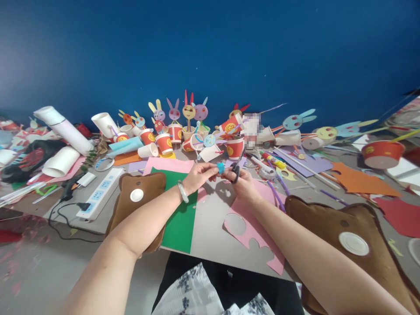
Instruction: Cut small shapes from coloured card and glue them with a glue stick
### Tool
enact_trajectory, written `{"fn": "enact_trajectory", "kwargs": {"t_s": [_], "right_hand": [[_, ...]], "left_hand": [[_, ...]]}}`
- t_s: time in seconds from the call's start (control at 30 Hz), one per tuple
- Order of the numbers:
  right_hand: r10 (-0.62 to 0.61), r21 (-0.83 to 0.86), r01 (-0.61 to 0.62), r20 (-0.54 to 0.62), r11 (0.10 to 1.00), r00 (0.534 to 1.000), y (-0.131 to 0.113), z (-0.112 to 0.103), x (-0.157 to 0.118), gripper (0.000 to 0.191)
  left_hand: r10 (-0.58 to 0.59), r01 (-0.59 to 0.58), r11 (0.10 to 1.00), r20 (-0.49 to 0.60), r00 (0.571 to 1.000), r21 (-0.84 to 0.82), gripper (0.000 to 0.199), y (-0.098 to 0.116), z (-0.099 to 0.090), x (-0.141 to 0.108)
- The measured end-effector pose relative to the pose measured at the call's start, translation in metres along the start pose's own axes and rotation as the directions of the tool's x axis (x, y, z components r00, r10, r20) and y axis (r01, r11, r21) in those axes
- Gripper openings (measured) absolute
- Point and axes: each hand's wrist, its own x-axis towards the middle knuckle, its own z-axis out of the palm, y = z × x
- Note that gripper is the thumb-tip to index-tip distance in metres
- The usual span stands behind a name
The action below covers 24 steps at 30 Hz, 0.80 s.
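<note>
Head view: the left hand (204, 172) pinches a small blue paper piece (221, 168) between its fingertips; the right hand (243, 181) grips dark scissors (236, 170), its fingertips beside the piece, above the table (210, 223).

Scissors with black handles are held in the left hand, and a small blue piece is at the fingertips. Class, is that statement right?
Not quite: the head view shows the scissors in the right hand, not the left hand. The small blue piece is indeed at the fingertips.
</note>
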Motion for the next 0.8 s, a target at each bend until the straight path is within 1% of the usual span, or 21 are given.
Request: {"fn": "enact_trajectory", "kwargs": {"t_s": [0.1, 0.27, 0.37, 0.5, 0.7, 0.8], "right_hand": [[-0.001, 0.023, 0.001, 0.03, 1.0, 1.0, 0.001, 0.0, 0.0, 0.019], [0.04, 0.044, -0.048, 0.165, 0.998, 0.986, -0.007, 0.006, -0.006, 0.023], [0.057, 0.056, -0.067, 0.167, 0.996, 0.984, -0.009, 0.007, -0.008, 0.025], [0.054, 0.067, -0.067, 0.176, 0.996, 0.983, -0.005, 0.004, -0.007, 0.02], [0.1, 0.124, -0.118, 0.142, 0.985, 0.985, -0.004, 0.004, -0.006, 0.016], [0.078, 0.154, -0.106, 0.174, 0.982, 0.982, -0.006, 0.007, -0.007, 0.015]], "left_hand": [[-0.009, 0.008, 0.999, -0.01, 1.0, -0.041, 0.04, 0.001, 0.001, -0.001], [-0.027, 0.028, 0.997, 0.017, 0.999, -0.065, 0.041, 0.005, 0.002, -0.002], [-0.019, 0.022, 0.997, 0.035, 0.999, -0.076, 0.042, 0.006, 0.002, -0.003], [-0.001, 0.004, 0.997, 0.038, 0.999, -0.073, 0.04, 0.003, 0.002, -0.003], [0.001, -0.004, 0.995, -0.032, 0.999, -0.104, 0.039, 0.001, -0.001, 0.0], [0.026, -0.024, 0.994, 0.018, 1.0, -0.11, 0.041, 0.001, -0.002, -0.001]]}}
